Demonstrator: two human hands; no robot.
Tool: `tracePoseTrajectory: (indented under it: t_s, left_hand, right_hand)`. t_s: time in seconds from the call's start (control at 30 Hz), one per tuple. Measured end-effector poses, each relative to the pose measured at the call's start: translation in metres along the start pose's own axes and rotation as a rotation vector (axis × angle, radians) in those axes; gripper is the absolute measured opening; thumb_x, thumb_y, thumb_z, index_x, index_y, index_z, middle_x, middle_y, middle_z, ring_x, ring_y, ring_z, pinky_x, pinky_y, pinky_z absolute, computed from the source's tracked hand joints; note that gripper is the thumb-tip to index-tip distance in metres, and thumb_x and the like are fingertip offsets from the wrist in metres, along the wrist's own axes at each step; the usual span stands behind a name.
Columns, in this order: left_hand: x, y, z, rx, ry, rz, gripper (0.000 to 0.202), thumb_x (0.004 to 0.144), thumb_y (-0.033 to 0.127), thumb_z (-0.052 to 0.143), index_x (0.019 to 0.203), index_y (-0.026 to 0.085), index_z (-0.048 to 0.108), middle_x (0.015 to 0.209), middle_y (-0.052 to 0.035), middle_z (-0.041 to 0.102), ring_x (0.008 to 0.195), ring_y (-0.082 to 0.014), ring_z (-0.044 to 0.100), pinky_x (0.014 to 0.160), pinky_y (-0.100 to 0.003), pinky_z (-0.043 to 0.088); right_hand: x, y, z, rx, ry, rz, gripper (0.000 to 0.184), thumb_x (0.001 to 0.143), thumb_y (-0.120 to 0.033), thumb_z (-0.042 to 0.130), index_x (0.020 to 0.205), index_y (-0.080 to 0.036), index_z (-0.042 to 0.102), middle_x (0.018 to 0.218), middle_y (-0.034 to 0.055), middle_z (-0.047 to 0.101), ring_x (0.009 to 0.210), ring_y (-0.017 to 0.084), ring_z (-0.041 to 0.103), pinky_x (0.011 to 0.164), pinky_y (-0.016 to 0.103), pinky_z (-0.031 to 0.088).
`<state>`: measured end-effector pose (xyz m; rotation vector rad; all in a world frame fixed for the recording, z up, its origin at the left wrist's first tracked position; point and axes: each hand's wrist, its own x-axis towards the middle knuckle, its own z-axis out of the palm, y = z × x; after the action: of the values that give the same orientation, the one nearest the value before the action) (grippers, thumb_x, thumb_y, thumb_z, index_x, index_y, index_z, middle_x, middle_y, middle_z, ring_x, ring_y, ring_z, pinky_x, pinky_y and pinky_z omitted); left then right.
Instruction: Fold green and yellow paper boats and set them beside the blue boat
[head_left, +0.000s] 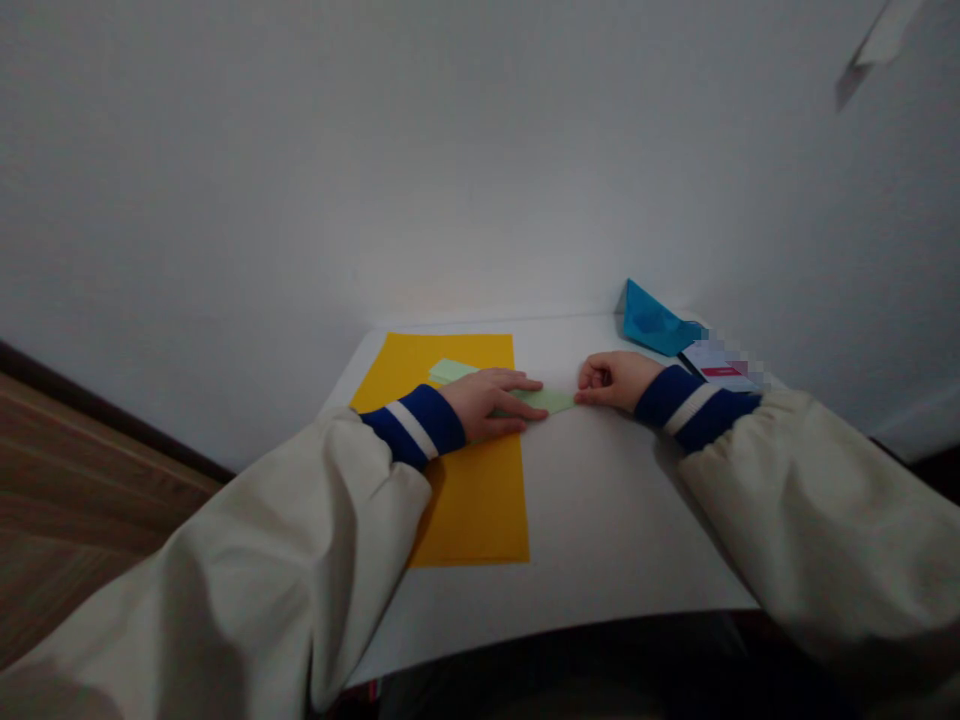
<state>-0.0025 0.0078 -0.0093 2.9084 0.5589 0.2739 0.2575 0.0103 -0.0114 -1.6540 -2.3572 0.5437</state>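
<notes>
A pale green piece of folded paper lies on the white table, partly over a yellow sheet. Lying flat across it with fingers spread is my left hand, which covers its middle. At the paper's pointed right end, my right hand pinches the tip between thumb and fingers, the other fingers curled in. More pale green paper shows beyond my left hand, resting on the yellow sheet; whether it is the same piece I cannot tell.
A blue folded-paper boat stands at the back right of the white table. Beside it lies a partly blurred white card with a red patch. A pale wall rises behind the table, and wooden furniture is at the left.
</notes>
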Motion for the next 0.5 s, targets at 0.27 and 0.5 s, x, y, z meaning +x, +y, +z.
tracePoseTrajectory:
  t_s: [0.27,0.5]
  left_hand:
    - [0.003,0.004,-0.003,0.037,0.042,0.025,0.028,0.086,0.028,0.053,0.112,0.027,0.063,0.129,-0.0093,0.051,0.118,-0.0232,0.048,0.102,-0.044,0.035]
    - [0.007,0.009,-0.008,0.028,0.088,0.057,0.025,0.086,0.027,0.052,0.107,0.023,0.064,0.124,-0.0106,0.054,0.114,-0.0221,0.051,0.099,-0.043,0.038]
  right_hand:
    - [-0.005,-0.019,0.001,-0.153,0.093,0.021,0.035,0.063,-0.055,0.062,0.071,-0.022,0.056,0.064,-0.0014,0.058,0.056,0.012,0.048,0.049,0.025,0.027]
    - [-0.009,-0.045,0.000,-0.228,0.156,0.000,0.040,0.066,-0.062,0.056,0.070,-0.022,0.056,0.066,-0.0014,0.060,0.058,0.013,0.049,0.054,0.027,0.025]
